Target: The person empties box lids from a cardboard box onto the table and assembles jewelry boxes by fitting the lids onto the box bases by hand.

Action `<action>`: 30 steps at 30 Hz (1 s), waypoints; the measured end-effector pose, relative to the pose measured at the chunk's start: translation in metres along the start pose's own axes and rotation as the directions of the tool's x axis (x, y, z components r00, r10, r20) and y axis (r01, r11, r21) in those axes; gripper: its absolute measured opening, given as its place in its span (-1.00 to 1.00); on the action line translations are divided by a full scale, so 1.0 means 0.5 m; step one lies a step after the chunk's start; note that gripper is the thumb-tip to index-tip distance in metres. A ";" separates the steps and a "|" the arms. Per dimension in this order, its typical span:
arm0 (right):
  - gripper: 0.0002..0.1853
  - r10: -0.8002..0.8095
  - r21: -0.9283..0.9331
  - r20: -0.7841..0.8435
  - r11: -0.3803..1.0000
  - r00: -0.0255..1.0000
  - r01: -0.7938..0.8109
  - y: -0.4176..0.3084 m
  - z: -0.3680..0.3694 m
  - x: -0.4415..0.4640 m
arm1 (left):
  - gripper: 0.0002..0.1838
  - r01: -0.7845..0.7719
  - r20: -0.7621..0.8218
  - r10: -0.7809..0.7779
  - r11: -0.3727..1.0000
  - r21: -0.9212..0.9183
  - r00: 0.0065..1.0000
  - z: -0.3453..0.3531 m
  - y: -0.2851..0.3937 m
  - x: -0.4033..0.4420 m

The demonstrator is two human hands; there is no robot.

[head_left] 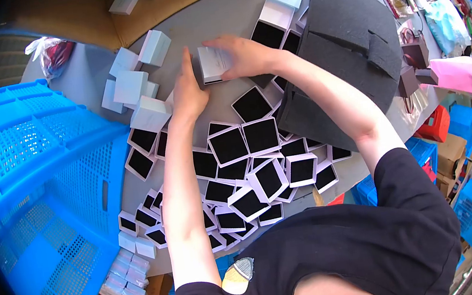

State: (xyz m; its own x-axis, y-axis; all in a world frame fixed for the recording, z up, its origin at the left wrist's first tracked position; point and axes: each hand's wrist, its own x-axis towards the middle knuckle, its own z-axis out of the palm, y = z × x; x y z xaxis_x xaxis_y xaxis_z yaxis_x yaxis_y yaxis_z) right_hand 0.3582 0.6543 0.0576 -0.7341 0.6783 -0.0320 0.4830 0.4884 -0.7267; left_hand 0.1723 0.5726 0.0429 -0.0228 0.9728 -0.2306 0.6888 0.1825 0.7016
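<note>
My right hand (pixel 248 55) is closed round a small white box (pixel 214 63) with faint print, its thumb and fingers at the box's edges. To the left of that box is my left hand (pixel 189 94), upright with its fingers stretched out. A narrow dark strip shows between my left hand and the box; what it is I cannot tell. Closed pale boxes (pixel 131 88) are piled left of my left hand. Nearer my body lie many open box halves with black inserts (pixel 228 146), overlapping in a heap.
Black foam sheets (pixel 337 58) lie on the right of the grey table. A large blue crate (pixel 47 147) stands at the left, near a plastic bag (pixel 55 56). A cardboard box (pixel 78 16) holding pale boxes is at the back. Wrapped packs (pixel 125 279) sit low on the left.
</note>
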 end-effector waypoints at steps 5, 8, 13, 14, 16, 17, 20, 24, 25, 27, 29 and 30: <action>-0.21 -0.060 0.050 -0.022 0.997 0.998 0.061 0.008 0.023 -0.009 | 0.19 0.030 0.157 -0.022 0.998 -0.048 0.987 -0.017 0.014 0.033; -0.24 -0.098 -0.006 -0.058 0.995 0.993 0.098 0.010 0.036 -0.015 | 0.21 -0.107 0.082 0.098 0.987 0.118 0.992 -0.012 -0.007 0.037; -0.25 -0.165 -0.224 0.004 0.961 0.986 0.162 0.004 0.039 -0.019 | 0.15 -0.195 0.018 0.197 0.945 0.264 0.980 -0.001 -0.016 0.029; -0.26 -0.162 -0.276 0.013 0.948 0.987 0.159 0.001 0.039 -0.022 | 0.13 -0.197 0.023 0.198 0.946 0.258 0.980 0.001 -0.010 0.025; -0.26 -0.153 -0.387 0.024 0.910 0.988 0.150 -0.015 0.040 -0.019 | 0.12 -0.289 -0.008 0.303 0.918 0.271 0.953 0.004 0.001 0.017; -0.28 -0.080 -0.466 0.047 0.880 0.996 0.092 -0.028 0.052 -0.014 | 0.11 -0.334 -0.023 0.354 0.900 0.279 0.935 0.005 0.004 0.016; -0.38 0.045 -0.619 0.068 0.786 0.997 0.006 -0.049 0.091 0.010 | 0.08 -0.305 0.071 0.297 0.914 0.267 0.952 0.015 -0.012 0.023; -0.42 -0.181 -0.524 -0.028 0.840 0.983 0.140 -0.010 0.077 -0.014 | 0.00 -0.324 0.052 0.339 0.826 0.461 0.939 0.028 -0.006 0.020; -0.43 -0.250 -0.509 -0.060 0.840 0.966 0.186 0.001 0.072 -0.022 | -0.01 -0.305 0.076 0.309 0.816 0.492 0.948 0.024 0.002 0.018; -0.46 -0.220 -0.362 -0.066 0.914 0.973 0.182 0.015 0.038 -0.029 | -0.04 -0.227 0.091 0.215 0.784 0.577 0.972 0.016 0.012 0.024; -0.48 -0.030 -0.072 0.036 0.997 0.999 0.033 0.013 -0.033 -0.027 | -0.05 -0.108 0.073 0.080 0.727 0.678 0.994 0.001 0.007 0.030; -0.58 -0.019 -0.239 -0.003 0.971 1.000 0.018 0.061 -0.061 -0.016 | -0.07 -0.121 0.024 0.143 0.726 0.677 0.990 0.000 -0.003 0.029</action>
State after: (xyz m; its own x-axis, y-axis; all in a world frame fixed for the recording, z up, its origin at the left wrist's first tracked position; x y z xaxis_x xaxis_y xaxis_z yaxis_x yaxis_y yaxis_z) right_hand 0.3935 0.6804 0.0564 -0.7415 0.6707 -0.0158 0.5700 0.6174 -0.5422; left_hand 0.1710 0.5866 0.0385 0.0930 0.9852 -0.1443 0.9934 -0.0819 0.0805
